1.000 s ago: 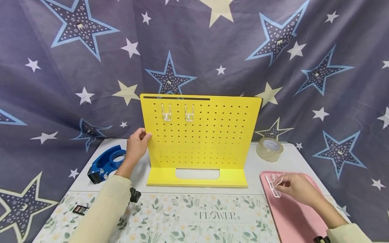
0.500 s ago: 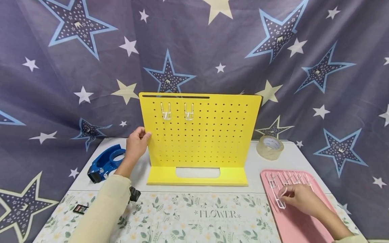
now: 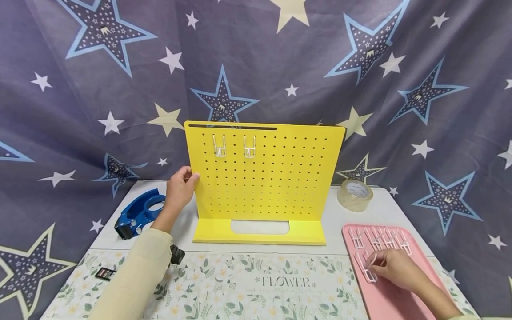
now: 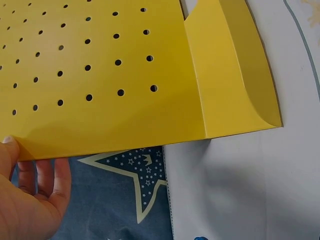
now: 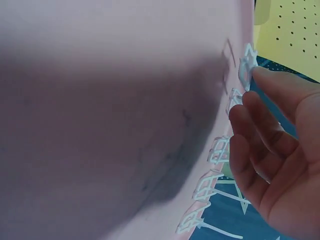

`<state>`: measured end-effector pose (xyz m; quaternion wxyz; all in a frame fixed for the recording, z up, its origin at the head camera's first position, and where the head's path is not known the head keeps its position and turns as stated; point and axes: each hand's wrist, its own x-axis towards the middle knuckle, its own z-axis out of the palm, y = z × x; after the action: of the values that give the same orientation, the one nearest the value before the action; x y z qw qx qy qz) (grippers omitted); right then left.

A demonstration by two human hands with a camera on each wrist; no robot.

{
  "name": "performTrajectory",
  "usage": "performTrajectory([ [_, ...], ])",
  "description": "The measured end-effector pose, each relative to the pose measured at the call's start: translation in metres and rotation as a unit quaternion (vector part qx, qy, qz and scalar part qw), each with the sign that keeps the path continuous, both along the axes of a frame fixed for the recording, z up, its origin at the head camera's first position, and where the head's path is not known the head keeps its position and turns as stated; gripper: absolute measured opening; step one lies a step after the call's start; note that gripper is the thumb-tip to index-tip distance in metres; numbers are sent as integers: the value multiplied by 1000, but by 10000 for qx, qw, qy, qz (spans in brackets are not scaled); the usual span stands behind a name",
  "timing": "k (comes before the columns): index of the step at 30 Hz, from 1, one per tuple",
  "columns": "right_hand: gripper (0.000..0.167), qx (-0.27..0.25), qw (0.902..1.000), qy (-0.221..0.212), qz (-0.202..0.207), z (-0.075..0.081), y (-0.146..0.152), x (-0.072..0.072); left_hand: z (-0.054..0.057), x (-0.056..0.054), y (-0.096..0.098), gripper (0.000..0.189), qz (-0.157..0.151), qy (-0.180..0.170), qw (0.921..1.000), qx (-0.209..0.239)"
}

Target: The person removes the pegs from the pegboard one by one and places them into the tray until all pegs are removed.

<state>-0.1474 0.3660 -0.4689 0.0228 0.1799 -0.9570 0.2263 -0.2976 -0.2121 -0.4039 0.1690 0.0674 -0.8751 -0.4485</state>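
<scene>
A yellow pegboard (image 3: 300,183) stands upright on its base at the centre of the table, with one white wire hook (image 3: 219,152) and another wire hook (image 3: 250,153) hung near its top left. My left hand (image 3: 180,189) grips the board's left edge; in the left wrist view the thumb lies on the front and the fingers (image 4: 61,185) go behind it. Over the pink tray (image 3: 396,306), my right hand (image 3: 402,269) pinches a white wire hook (image 3: 369,276) between thumb and finger. Several other wire hooks (image 3: 358,242) lie in a row along the tray's far end.
A blue tape dispenser (image 3: 136,218) sits left of the board, partly behind my left forearm. Behind the tray stands a roll of clear tape (image 3: 354,200). A small dark flat object (image 3: 106,274) lies at the front left on the floral cloth (image 3: 224,289). A star-patterned curtain (image 3: 280,58) hangs behind.
My right hand has drawn the pinched hook towards me, away from the row at the tray's far end, and the other hooks now show. The left hand keeps its grip on the board.
</scene>
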Motion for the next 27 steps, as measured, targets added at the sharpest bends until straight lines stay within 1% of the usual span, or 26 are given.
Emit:
performTrajectory([
  [4, 16, 163, 9995, -233, -134, -3, 1, 2, 0, 0, 0, 24, -2, -1, 10000, -16],
  [6, 17, 226, 9992, -279, -187, -4, 1, 2, 0, 0, 0, 24, -11, -16, 10000, -16],
  [14, 15, 392, 9985, -222, -313, -5, 1, 2, 1, 0, 1, 25, -10, -106, 9999, 78],
  [20, 16, 411, 9979, -226, -446, -5, 0, 2, 3, 2, 1, 26, -4, -114, 9999, 97],
  [27, 16, 359, 9983, -180, -416, -6, -1, 3, 3, 2, 1, 26, -5, -179, 9998, 116],
])
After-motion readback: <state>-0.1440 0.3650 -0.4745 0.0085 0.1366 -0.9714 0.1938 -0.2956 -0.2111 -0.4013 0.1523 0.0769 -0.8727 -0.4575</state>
